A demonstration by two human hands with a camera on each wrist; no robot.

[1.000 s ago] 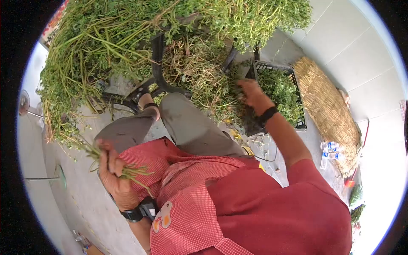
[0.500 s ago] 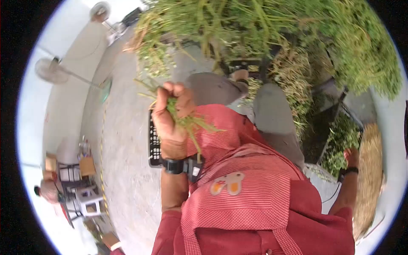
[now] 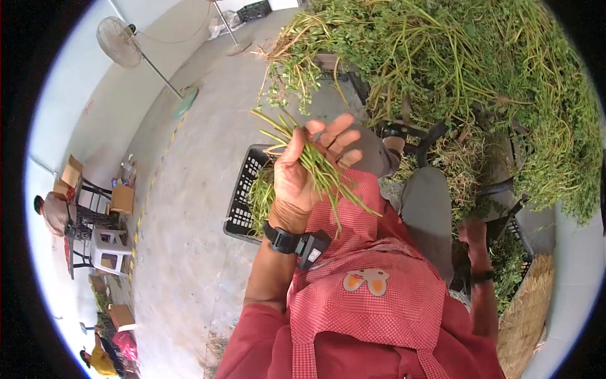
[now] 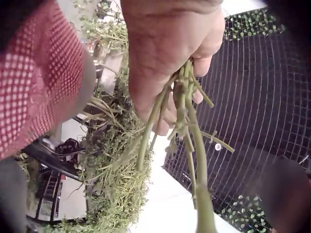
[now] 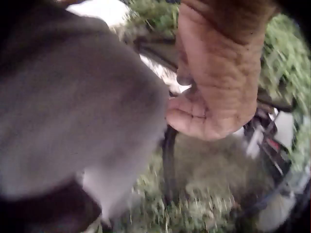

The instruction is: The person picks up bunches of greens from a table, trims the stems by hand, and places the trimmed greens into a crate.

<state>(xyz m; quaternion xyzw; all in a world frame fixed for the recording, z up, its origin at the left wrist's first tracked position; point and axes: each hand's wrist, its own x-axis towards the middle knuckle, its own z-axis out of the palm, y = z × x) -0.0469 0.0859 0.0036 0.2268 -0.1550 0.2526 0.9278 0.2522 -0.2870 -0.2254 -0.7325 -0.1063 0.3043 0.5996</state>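
Note:
In the head view my left hand (image 3: 293, 183) is raised over the apron, palm up, its thumb lying across a bunch of cut green stems (image 3: 325, 174). The stems poke out at both sides of the palm. From the left wrist, thick stem ends (image 4: 194, 126) show below the curled fingers. My right hand (image 3: 475, 237), blurred, is low beside the right knee. In the right wrist view its fingers (image 5: 194, 121) are loosely bent with nothing seen in them. A big heap of leafy greens (image 3: 454, 50) lies in front of my knees.
A black plastic crate (image 3: 240, 218) with greens inside stands by my left side. Another dark crate (image 3: 522, 237) holds leaves (image 3: 508, 252) at the right, beside a straw mat (image 3: 527, 316). A standing fan (image 3: 120, 43) and a white stool (image 3: 110, 249) are farther left, with two people beyond.
My view has turned left. The right hand has come from the right crate back toward the knee. Left fingers have loosened and straightened somewhat around the stems, which now lie across the palm.

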